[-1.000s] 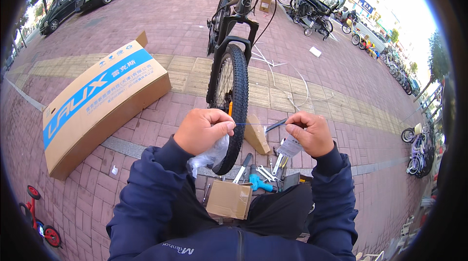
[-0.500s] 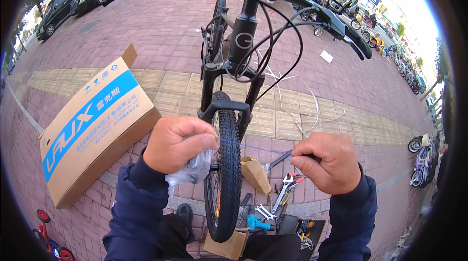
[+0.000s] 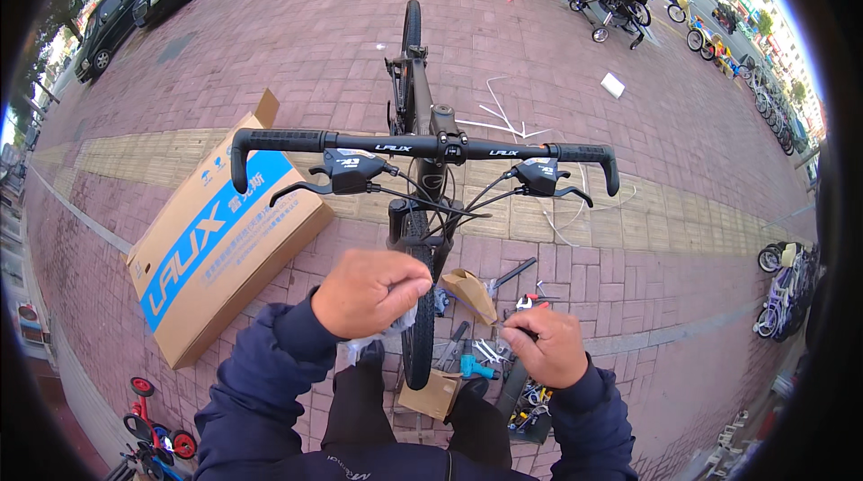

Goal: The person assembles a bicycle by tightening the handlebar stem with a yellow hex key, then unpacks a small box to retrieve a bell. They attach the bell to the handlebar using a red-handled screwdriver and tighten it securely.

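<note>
My left hand [image 3: 378,292] is closed, with a crumpled clear plastic bag [image 3: 395,328] hanging beneath it, in front of the bicycle's front wheel [image 3: 419,351]. To the right of the wheel, my right hand [image 3: 546,351] is pinched on a thin blue string [image 3: 500,325], of which only a short bit shows by the fingertips. The black bicycle stands upright facing me. Its handlebar [image 3: 481,149] with two brake levers lies beyond my hands, touched by neither.
A large cardboard box [image 3: 238,252] lies to the left. Between wheel and right hand are an opened small carton [image 3: 469,295], wrenches, a teal power tool [image 3: 478,368] and a tool case [image 3: 530,423]. White straps [image 3: 508,121] trail behind; a red tricycle [image 3: 144,418] stands lower left.
My view has risen and tilted, so the whole handlebar shows. My hands have come closer together, the right one lower. The string stretched between them earlier is now barely visible.
</note>
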Demonstrator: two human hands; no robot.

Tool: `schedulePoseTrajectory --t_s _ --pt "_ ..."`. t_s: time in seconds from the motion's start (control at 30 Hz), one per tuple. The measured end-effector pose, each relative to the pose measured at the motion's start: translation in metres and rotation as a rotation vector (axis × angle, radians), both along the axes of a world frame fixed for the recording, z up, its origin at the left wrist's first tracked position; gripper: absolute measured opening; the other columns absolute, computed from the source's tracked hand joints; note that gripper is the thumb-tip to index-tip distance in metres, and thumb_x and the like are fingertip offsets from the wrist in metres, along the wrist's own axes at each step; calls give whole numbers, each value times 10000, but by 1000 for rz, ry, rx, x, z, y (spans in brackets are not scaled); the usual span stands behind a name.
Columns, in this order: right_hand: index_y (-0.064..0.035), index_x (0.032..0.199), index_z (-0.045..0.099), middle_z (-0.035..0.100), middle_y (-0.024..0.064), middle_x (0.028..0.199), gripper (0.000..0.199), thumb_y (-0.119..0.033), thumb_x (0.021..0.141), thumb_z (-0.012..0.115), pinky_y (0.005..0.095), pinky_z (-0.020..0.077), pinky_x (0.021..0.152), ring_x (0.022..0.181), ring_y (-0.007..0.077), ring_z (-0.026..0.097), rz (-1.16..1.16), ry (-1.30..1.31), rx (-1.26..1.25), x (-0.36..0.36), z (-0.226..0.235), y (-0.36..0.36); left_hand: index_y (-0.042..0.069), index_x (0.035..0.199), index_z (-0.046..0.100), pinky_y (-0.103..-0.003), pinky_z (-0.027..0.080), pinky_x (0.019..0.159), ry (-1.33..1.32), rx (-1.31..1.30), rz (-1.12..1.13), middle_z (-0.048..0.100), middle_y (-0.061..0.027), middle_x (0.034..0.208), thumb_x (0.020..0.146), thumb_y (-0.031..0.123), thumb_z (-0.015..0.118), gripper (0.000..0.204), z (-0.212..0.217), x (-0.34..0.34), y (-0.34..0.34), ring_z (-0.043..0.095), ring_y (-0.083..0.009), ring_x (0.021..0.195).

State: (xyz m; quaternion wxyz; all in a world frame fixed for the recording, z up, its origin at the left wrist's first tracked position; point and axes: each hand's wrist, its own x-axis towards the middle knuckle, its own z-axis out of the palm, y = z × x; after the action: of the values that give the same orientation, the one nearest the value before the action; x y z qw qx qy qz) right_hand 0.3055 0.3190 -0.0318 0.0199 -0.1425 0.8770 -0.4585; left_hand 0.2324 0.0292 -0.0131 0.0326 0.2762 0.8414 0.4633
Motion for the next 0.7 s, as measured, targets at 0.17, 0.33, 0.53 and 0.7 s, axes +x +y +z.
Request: schedulePoseTrajectory --t_s 0.17,0.33,0.53,0.7 --pt "-50 889 684 673 124 803 72 -120 890 702 401 521 646 725 333 662 -125 378 74 -104 63 -61 18 905 721 -371 522 641 531 -180 166 694 -149 803 885 94 688 86 106 -120 -21 671 -321 707" --pt "-75 886 643 671 132 807 163 -230 926 672 451 538 654 734 364 673 -307 313 497 -165 55 -117 113 882 757 -474 554 728 366 -664 -260 721 -132 813 889 239 651 165 92 -247 -31 695 -354 828" --pt "-71 859 657 678 145 832 172 -233 917 667 481 541 685 771 369 682 -464 25 613 -146 21 -127 107 947 775 -427 553 743 65 -617 -829 742 -119 868 868 231 681 175 4 -291 -22 702 -334 840" --pt "-50 873 657 657 173 893 117 -165 891 671 485 532 730 847 388 662 -419 -120 694 -143 22 -126 74 1000 771 -405 545 750 -3 -414 -991 745 -123 917 894 191 694 176 -34 -293 -19 700 -326 846"
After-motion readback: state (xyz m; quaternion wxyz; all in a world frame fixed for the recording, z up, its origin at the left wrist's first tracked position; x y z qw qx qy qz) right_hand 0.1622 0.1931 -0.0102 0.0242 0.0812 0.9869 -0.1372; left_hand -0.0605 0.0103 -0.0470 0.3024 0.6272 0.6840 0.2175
